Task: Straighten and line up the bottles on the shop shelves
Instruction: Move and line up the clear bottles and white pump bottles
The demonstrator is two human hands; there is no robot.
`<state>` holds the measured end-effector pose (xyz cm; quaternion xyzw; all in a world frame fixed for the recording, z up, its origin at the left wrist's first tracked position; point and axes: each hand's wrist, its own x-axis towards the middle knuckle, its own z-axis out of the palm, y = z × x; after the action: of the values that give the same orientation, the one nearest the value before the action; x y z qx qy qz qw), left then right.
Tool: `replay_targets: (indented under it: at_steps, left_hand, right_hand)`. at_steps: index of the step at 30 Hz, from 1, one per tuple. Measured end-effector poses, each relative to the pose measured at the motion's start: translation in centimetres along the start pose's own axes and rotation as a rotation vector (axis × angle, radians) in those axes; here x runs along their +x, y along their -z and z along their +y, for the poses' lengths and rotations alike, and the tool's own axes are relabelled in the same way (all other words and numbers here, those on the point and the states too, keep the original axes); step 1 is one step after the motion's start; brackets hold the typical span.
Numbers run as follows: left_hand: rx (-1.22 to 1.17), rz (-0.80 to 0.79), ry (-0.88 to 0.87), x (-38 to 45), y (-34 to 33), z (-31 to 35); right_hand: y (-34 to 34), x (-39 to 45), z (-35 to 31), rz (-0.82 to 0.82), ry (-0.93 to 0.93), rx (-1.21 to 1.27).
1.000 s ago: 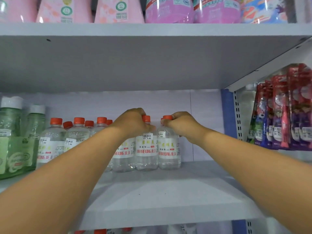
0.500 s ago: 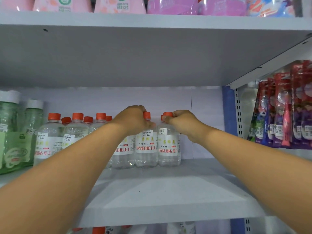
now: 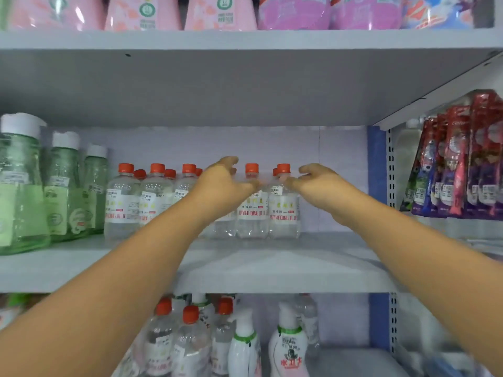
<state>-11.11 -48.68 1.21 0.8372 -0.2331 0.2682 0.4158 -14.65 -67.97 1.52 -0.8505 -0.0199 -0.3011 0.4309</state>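
Clear bottles with orange caps stand in rows at the back of the middle shelf [image 3: 272, 270]. The two rightmost front ones are a bottle [image 3: 251, 210] and its right neighbour [image 3: 284, 210], both upright and side by side. My left hand [image 3: 223, 183] hovers in front of the bottles left of them, fingers loosely spread, thumb near the first bottle's shoulder. My right hand [image 3: 318, 180] is at the rightmost bottle's shoulder with relaxed fingers, gripping nothing. More orange-capped bottles [image 3: 122, 202] continue to the left.
Green bottles with white caps [image 3: 24, 186] fill the shelf's left end. Hanging red and purple packets [image 3: 457, 164] sit beyond the right upright. Pink pouches [image 3: 220, 12] line the top shelf. The lower shelf holds more orange-capped bottles [image 3: 190, 341] and white pump bottles [image 3: 288, 344].
Both hands have let go of the orange caps they gripped and opened, drawing slightly back. The camera has tilted down, bringing the lower shelf into view.
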Motion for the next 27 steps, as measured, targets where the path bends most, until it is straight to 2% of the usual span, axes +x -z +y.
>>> replay_targets:
  at_steps: [4,6,8,10,13,15,19,24,27]
  left_hand:
    - [-0.300,0.092,-0.121,-11.5,1.6,-1.4]
    - [-0.453,0.202,-0.161,-18.1,2.2,-3.0]
    - [-0.415,0.398,-0.171,-23.0,2.5,-6.2]
    - [-0.352,0.481,-0.012,-25.1,1.5,-11.8]
    - [-0.378,0.320,0.311,-25.1,-1.5,-19.1]
    - [-0.341,0.190,0.353,-25.1,-4.2,-22.2]
    - [-0.228,0.079,0.369,-23.9,-7.5,-24.2]
    - [-0.078,0.060,0.355,-22.2,-10.2,-26.5]
    - [-0.067,0.026,0.390,-20.9,-10.8,-26.8]
  right_hand:
    - [-1.2,-11.6,-0.8,0.065,0.293,0.189]
    - [-2.7,-17.6,0.1,0.005,0.391,0.313]
    - [-5.2,-21.6,1.7,-0.090,0.347,0.427]
    - [-9.0,-23.3,4.0,-0.180,0.174,0.468]
    - [-16.3,-23.2,8.1,-0.291,-0.149,0.476]
    - [-20.8,-23.3,10.5,-0.265,-0.262,0.493]
    - [-25.3,-23.4,12.1,-0.143,-0.284,0.386]
    - [-26.1,-22.1,13.0,-0.022,-0.289,0.217]
    - [-26.4,-20.9,13.1,0.012,-0.289,0.138]
